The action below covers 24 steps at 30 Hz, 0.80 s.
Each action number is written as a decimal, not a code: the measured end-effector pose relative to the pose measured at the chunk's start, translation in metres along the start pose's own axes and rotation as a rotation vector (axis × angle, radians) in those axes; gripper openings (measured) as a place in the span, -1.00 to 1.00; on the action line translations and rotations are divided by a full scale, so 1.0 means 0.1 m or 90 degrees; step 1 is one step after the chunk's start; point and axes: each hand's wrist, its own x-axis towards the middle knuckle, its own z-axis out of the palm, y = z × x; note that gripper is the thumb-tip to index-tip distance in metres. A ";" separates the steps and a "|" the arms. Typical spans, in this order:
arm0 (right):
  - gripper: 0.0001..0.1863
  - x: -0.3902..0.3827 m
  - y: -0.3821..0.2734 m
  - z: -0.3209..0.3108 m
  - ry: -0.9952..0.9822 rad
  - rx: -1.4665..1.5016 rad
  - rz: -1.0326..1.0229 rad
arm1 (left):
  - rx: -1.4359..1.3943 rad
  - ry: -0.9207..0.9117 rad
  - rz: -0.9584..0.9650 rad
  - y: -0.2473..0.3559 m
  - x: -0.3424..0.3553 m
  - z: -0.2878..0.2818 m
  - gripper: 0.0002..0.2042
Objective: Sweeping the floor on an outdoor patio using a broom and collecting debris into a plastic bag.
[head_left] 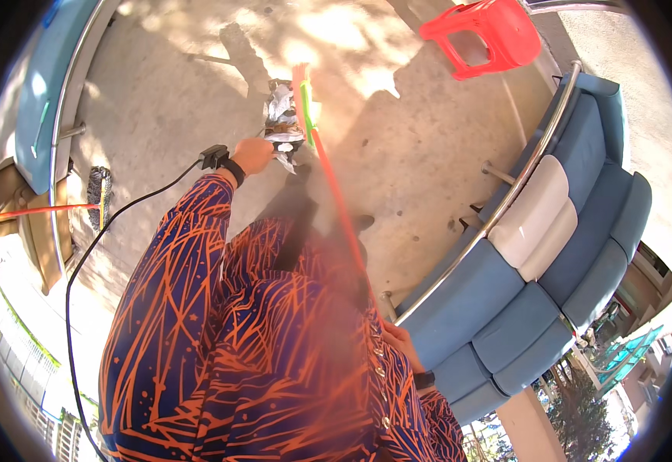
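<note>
My left hand [253,155] is closed at the near left side of a dustpan [296,141] heaped with crumpled white, grey and brown litter [280,115]; the part it grips is hidden under the fingers. Along the dustpan's right side stands a broom [306,104] with orange and green bristles. Its long red handle [340,200] slants down toward my body. Low on the right, beside my waist, my right hand [401,344] is wrapped round the upper handle, its fingers partly hidden.
Blue-grey cushioned seats [505,316] on a metal rail curve along the right, with a pale section among them. A red plastic stool [517,35] stands far right. Another blue seat [47,92] and a dark-headed brush [99,196] are at left. A black cable [82,266] trails from my left wrist.
</note>
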 end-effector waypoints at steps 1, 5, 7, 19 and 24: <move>-0.58 -0.07 0.03 -0.06 -0.001 0.010 0.002 | -0.016 0.000 -0.015 0.00 0.01 -0.01 -0.71; -0.51 -0.22 -0.11 0.02 0.017 -0.008 0.017 | -0.042 0.018 -0.024 -0.07 0.01 0.01 -0.70; -0.52 -0.19 -0.11 0.05 0.011 -0.003 0.009 | -0.082 0.050 -0.029 -0.08 0.02 -0.01 -0.68; -0.55 0.15 -0.08 -0.11 0.064 -0.196 -0.107 | -0.210 0.074 -0.122 -0.52 -0.57 0.03 -0.67; -0.52 0.05 -0.78 0.21 0.096 -0.243 -0.100 | -0.307 0.123 -0.159 -0.56 -0.80 0.02 -0.64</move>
